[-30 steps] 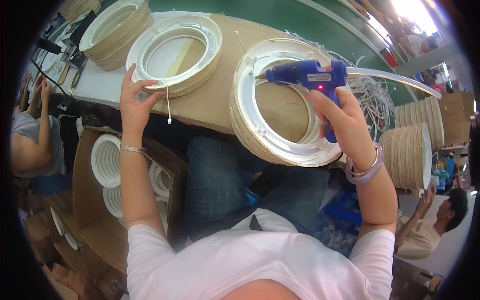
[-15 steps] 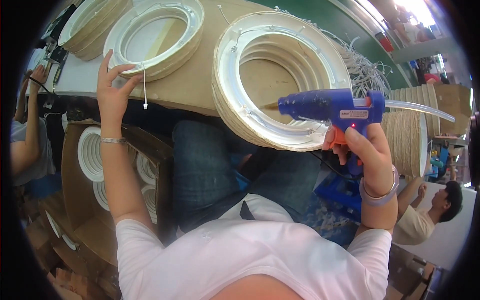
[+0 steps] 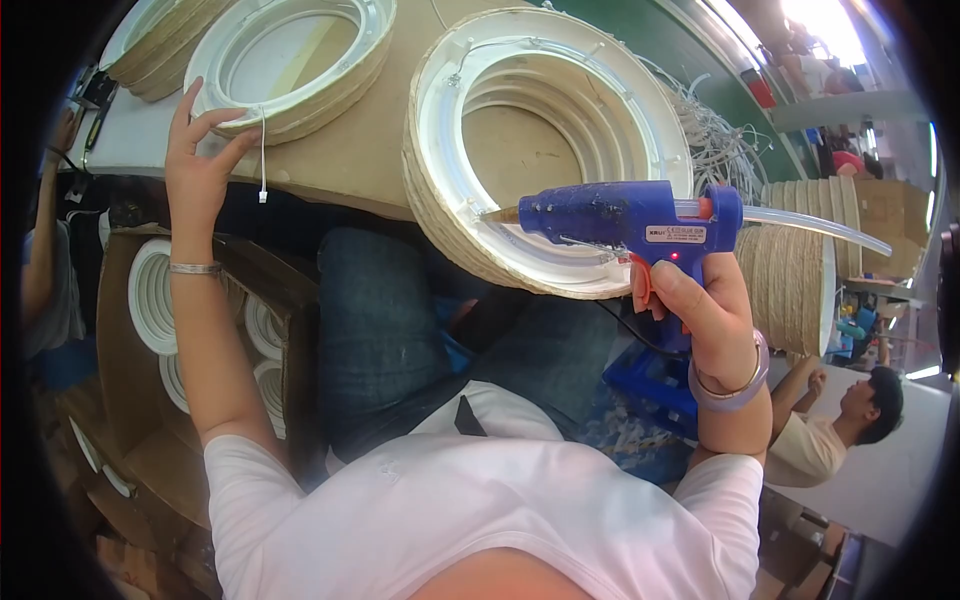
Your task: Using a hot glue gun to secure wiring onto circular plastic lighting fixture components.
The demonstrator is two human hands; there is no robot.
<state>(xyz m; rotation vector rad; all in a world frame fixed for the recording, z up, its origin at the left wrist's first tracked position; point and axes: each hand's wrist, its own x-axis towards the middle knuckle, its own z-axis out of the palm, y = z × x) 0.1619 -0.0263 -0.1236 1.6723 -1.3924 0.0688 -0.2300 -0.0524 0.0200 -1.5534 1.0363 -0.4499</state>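
Observation:
My right hand [image 3: 708, 300] wraps around the handle of a blue hot glue gun [image 3: 600, 215], fingers at its orange trigger. A clear glue stick [image 3: 820, 223] sticks out behind, and a small red light glows. The nozzle points left, at the near-left inner rim of a white ring [image 3: 437, 150] with a beige, cord-like outer side. A clear tube and thin wires run around that ring. My left hand [image 3: 200, 150] grips the near edge of a second such ring [image 3: 290, 115], thumb outside. A thin white wire with a connector [image 3: 263, 190] hangs there.
Another ring [image 3: 160, 60] stands at the far left. Tangled white wires [image 3: 720, 145] lie behind the near ring. Stacked rings [image 3: 790, 280] stand to the right. A cardboard box [image 3: 140, 390] of white rings sits at lower left. A co-worker [image 3: 830, 420] is at right.
The glue gun has moved left, bringing its nozzle from over the ring's opening to its inner rim. The whole view has shifted slightly. My left hand keeps its place on the second ring.

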